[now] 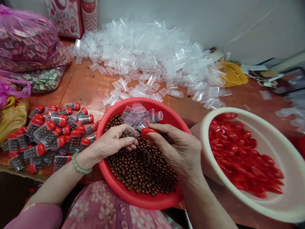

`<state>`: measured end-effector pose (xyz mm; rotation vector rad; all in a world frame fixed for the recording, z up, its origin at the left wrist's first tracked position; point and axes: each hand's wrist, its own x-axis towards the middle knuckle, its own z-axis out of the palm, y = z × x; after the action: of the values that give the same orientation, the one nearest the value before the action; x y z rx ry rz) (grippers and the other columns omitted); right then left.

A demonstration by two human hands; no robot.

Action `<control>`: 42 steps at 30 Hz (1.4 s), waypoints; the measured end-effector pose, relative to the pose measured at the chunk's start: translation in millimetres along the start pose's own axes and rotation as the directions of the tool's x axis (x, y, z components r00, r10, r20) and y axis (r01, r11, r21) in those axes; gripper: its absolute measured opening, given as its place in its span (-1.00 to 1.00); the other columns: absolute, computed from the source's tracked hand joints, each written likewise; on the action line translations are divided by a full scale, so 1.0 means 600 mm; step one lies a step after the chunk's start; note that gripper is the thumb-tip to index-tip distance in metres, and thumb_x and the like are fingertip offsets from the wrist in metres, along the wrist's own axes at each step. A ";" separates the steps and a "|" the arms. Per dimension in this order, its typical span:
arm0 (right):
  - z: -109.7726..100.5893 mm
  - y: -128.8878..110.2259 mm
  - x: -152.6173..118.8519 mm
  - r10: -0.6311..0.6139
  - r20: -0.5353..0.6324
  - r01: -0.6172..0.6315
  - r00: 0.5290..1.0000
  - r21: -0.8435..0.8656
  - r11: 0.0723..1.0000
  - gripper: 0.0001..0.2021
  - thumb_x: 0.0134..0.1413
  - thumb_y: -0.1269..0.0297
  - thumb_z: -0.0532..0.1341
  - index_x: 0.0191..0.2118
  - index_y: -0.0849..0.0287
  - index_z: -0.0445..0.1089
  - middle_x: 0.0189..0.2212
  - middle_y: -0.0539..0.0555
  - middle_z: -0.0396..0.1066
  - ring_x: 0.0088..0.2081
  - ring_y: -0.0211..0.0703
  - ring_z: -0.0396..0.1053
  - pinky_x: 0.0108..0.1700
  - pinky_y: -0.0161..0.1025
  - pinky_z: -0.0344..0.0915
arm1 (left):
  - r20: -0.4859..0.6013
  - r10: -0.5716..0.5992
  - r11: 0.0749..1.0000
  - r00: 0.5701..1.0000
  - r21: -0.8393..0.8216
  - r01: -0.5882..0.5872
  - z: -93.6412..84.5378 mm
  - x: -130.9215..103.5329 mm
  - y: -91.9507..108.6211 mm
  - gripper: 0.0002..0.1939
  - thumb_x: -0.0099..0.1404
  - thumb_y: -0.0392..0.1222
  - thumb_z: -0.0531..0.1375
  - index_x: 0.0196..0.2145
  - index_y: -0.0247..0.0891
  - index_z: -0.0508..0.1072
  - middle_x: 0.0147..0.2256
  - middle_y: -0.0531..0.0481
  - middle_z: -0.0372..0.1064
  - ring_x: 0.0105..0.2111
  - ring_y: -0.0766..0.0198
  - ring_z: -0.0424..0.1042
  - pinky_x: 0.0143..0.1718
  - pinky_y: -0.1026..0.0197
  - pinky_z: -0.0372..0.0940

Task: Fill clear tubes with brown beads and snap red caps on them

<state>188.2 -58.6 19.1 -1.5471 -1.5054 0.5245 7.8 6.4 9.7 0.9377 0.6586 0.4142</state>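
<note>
Over a red basin (143,203) of small brown balls (143,173), my left hand (113,141) is closed around a clear plastic tube (130,132) that looks filled with dark balls. My right hand (176,144) pinches a red cap (148,132) between thumb and fingers, close to the tube's open end. Whether cap and tube touch I cannot tell. Several clear empty tubes (137,116) lie on the balls just behind my hands. A green bead bracelet (79,164) circles my left wrist.
Filled, red-capped tubes (51,130) lie piled at left, near bulging plastic bags (28,41). A large heap of clear tubes (147,51) spreads along the wall. At right stands a cream basin (283,152) of red caps (238,156); behind it sits a yellow basket (234,73).
</note>
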 end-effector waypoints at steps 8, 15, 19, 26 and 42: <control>0.002 -0.007 0.007 0.263 -0.035 -0.246 0.964 0.257 0.935 -0.84 0.04 0.25 0.34 -0.22 0.08 0.52 -0.43 -0.02 0.56 -0.48 -0.25 0.49 -0.38 -0.29 0.48 | 0.038 0.000 0.986 0.999 -0.168 0.006 -0.005 -0.002 0.003 -0.66 0.04 -0.48 0.25 -0.18 -0.34 0.41 -0.29 -0.01 0.48 -0.28 0.36 0.46 -0.07 0.22 0.28; 0.026 -0.021 0.018 0.168 -0.024 -0.158 0.986 0.220 0.963 -0.81 0.08 0.24 0.31 -0.15 0.06 0.49 -0.24 0.04 0.56 -0.23 -0.16 0.51 -0.09 -0.12 0.46 | 0.076 0.028 0.968 0.997 -0.249 -0.008 -0.009 0.000 -0.008 -0.60 0.01 -0.46 0.28 -0.14 -0.31 0.43 -0.24 -0.05 0.49 -0.23 0.31 0.46 -0.02 0.18 0.26; 0.035 -0.017 0.018 0.146 0.040 -0.151 0.988 0.206 0.967 -0.83 0.12 0.22 0.29 -0.15 0.06 0.48 -0.25 0.02 0.54 -0.21 -0.17 0.50 -0.08 -0.13 0.43 | 0.100 0.048 0.966 0.994 -0.258 -0.021 -0.008 0.003 -0.012 -0.62 0.02 -0.47 0.26 -0.15 -0.32 0.45 -0.30 -0.01 0.47 -0.29 0.34 0.44 -0.12 0.22 0.28; 0.046 -0.015 0.015 0.079 0.011 -0.080 0.997 0.139 0.987 -0.88 0.11 0.24 0.29 -0.21 0.10 0.48 -0.36 -0.02 0.53 -0.40 -0.25 0.46 -0.28 -0.25 0.42 | 0.090 0.071 0.982 0.993 -0.180 -0.054 -0.007 0.001 -0.012 -0.64 0.08 -0.41 0.26 -0.12 -0.32 0.44 -0.29 0.00 0.43 -0.31 0.37 0.39 -0.16 0.24 0.28; 0.079 -0.019 0.012 0.174 -0.079 -0.138 0.982 0.341 0.930 -0.86 0.01 0.19 0.34 -0.31 0.08 0.45 -0.43 -0.01 0.49 -0.42 -0.21 0.46 -0.38 -0.25 0.45 | 0.042 0.159 0.987 0.986 0.030 -0.161 -0.005 0.007 -0.023 -0.73 0.24 -0.34 0.14 -0.08 -0.33 0.41 -0.29 0.00 0.36 -0.26 0.30 0.34 -0.09 0.17 0.26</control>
<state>145.1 -39.1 5.7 -1.4078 -1.1474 0.7366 9.5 3.4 -4.4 1.0322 0.5578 0.5274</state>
